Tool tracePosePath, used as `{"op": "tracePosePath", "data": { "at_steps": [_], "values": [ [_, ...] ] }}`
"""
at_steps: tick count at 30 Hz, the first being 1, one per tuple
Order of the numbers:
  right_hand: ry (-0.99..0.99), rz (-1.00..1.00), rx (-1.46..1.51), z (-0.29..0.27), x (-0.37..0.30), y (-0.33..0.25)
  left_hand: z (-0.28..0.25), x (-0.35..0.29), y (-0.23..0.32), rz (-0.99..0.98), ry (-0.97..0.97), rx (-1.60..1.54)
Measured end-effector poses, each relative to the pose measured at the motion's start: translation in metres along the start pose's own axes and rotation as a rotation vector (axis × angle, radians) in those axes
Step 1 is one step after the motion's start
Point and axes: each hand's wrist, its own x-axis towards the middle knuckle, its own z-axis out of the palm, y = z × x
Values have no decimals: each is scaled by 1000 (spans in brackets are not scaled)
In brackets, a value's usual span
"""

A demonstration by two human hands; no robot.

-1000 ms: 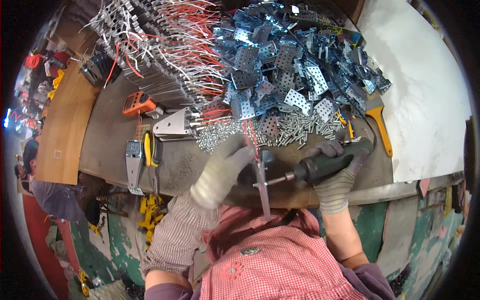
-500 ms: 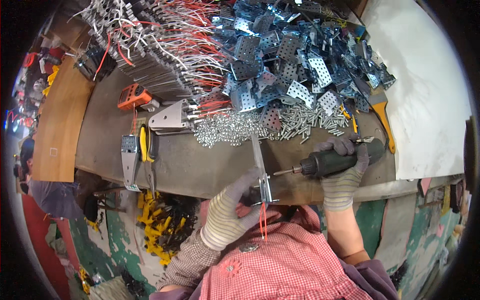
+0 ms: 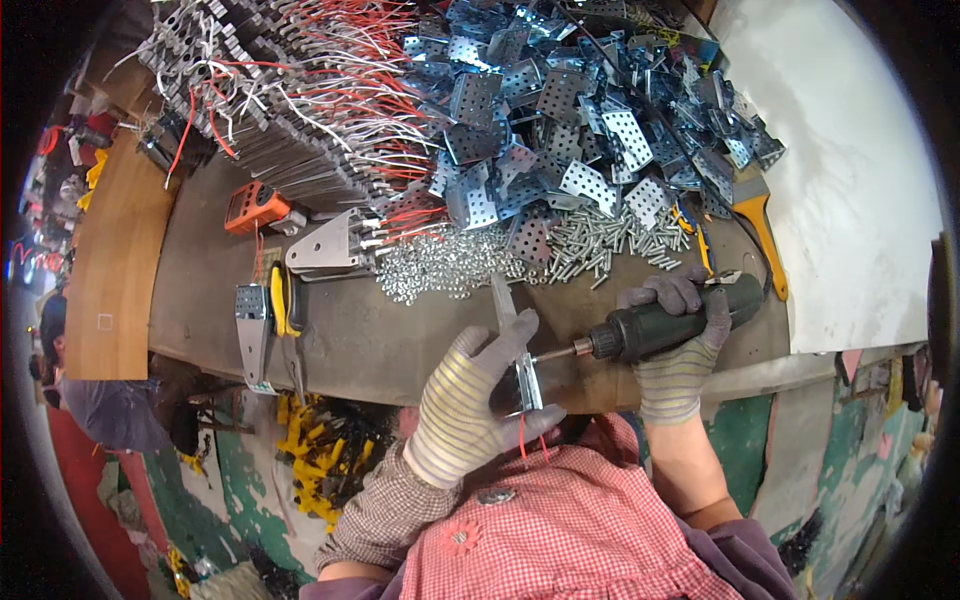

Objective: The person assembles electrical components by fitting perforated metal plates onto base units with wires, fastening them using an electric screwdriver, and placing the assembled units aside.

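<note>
In a striped work glove, my left hand (image 3: 465,405) grips a metal bracket piece (image 3: 529,384) near the table's front edge. A flat grey metal strip (image 3: 502,298) reaches away from it, and red wires (image 3: 523,436) hang off its near end. My right hand (image 3: 678,350), gloved the same way, is wrapped round a dark power screwdriver (image 3: 668,322) lying level and pointing left. Its bit meets the right side of the bracket piece. Whether a screw sits at the tip is too small to tell.
Behind my hands lie nuts (image 3: 425,262), screws (image 3: 600,240) and a heap of perforated metal plates (image 3: 560,130). Wired metal parts (image 3: 300,140) are stacked at the back left. Pliers (image 3: 286,305), an orange meter (image 3: 255,206) and a finished-looking bracket (image 3: 253,335) lie left; a brush (image 3: 765,240) lies right.
The screwdriver has shifted slightly left, and its bit now touches the bracket piece. My left hand has turned, its fingers rising along the piece. The whole view has shifted a little.
</note>
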Motion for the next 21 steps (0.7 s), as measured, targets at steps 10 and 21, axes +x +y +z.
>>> {"op": "tracePosePath", "data": {
  "at_steps": [10,21],
  "values": [
    [18,-21,-102,4,-1,3,4,-1,-3,65,31,94],
    [6,-5,-79,0,-1,2,-32,15,-49,152,218,760]
  ]
}}
